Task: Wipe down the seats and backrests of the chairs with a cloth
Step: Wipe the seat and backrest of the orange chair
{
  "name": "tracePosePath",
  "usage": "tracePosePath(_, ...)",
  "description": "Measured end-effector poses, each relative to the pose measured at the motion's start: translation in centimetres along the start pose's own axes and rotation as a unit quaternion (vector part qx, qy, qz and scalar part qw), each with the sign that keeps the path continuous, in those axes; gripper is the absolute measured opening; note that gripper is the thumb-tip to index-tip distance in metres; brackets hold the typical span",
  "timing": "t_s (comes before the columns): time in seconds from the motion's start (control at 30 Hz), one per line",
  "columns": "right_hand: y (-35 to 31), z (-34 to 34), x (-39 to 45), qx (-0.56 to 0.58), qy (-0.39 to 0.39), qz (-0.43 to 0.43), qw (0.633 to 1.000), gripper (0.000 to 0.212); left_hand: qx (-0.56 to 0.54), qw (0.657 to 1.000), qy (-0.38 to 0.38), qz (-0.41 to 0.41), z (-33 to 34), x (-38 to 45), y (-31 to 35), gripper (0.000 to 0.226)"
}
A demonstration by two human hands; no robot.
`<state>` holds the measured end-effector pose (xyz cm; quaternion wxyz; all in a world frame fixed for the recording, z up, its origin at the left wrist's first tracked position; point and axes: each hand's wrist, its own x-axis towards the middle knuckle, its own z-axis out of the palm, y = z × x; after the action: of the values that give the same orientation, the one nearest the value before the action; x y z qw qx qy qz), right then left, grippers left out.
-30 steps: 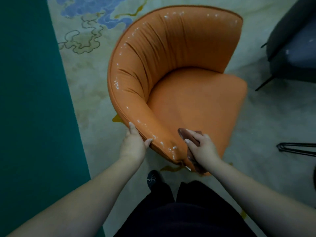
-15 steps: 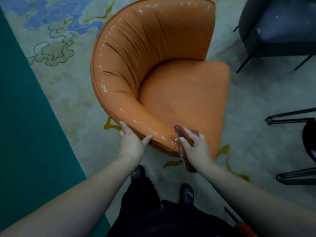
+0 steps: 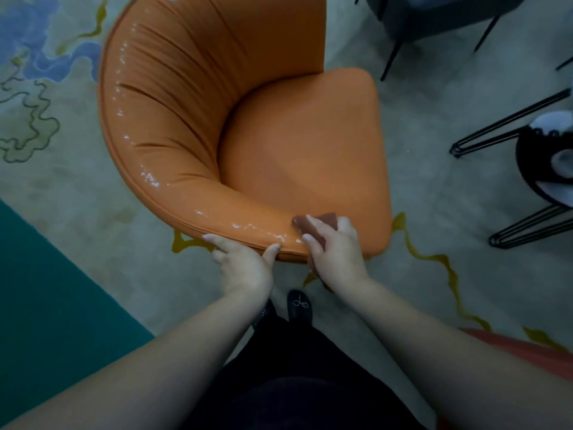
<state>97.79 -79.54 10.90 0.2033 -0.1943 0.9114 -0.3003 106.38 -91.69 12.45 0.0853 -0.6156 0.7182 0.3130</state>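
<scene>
My left hand [image 3: 245,263] grips the near rim of the shiny orange leather tub chair [image 3: 235,125], thumb on top. Just to its right, my right hand [image 3: 336,252] presses the small brown cloth [image 3: 319,226] on the end of the curved backrest. The rim runs away up and left, so my right hand wipes next. Since before, the chair has turned.

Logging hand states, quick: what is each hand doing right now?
Left hand: grips the backrest rim of the orange chair.
Right hand: holds the cloth against the backrest end.
</scene>
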Motion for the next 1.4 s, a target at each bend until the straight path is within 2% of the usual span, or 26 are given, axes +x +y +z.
tracePosePath(0.17, 2.1, -1.4, 0.8, 0.012, -0.028, 0.072, 0.997, 0.039, -0.003, 1.0, -0.008, -0.013, -0.2, 0.2, 0.2, 0.132)
tracePosePath(0.27, 0.9, -1.0, 0.8, -0.001, -0.019, 0.067, 0.998, 0.039, -0.011, 1.0, -0.01, -0.016, -0.4, 0.1, 0.4, 0.131)
tracePosePath(0.43, 0.2, -0.3, 0.5, -0.001, -0.03, 0.003, 1.0, 0.04, -0.052, 0.998, -0.018, -0.019, -0.6, 0.0, 0.4, 0.131)
tracePosePath(0.6, 3.9, -2.2, 1.2, 0.044, -0.028, 0.124, 0.991, 0.039, -0.127, 0.992, 0.0, -0.007, -1.2, 0.3, -0.3, 0.129)
tracePosePath(0.67, 2.6, -1.5, 1.0, 0.039, -0.029, 0.092, 0.995, 0.039, -0.142, 0.99, 0.009, -0.007, -1.6, 0.8, -0.5, 0.131)
tracePosePath(0.8, 0.1, -0.2, 0.6, 0.014, -0.045, -0.024, 0.999, 0.039, -0.147, 0.989, 0.01, -0.009, -2.6, 1.6, -0.6, 0.134)
tracePosePath(0.87, 1.2, -0.9, 0.9, 0.05, -0.04, 0.017, 0.998, 0.038, -0.146, 0.989, 0.008, -0.012, -3.2, 2.2, -0.6, 0.134)
tracePosePath(0.97, 3.6, -1.8, 0.4, 0.1, 0.012, 0.096, 0.99, 0.038, -0.139, 0.99, 0.001, -0.009, -3.7, 2.8, -0.7, 0.136)
tracePosePath(1.17, 3.7, -1.4, -1.4, 0.137, 0.049, 0.09, 0.985, 0.041, -0.126, 0.992, -0.01, -0.011, -3.9, 2.8, -0.5, 0.134)
tracePosePath(1.4, 5.2, -2.1, -3.4, 0.149, 0.049, 0.108, 0.982, 0.039, -0.148, 0.989, -0.012, -0.02, -2.6, 0.6, -0.5, 0.127)
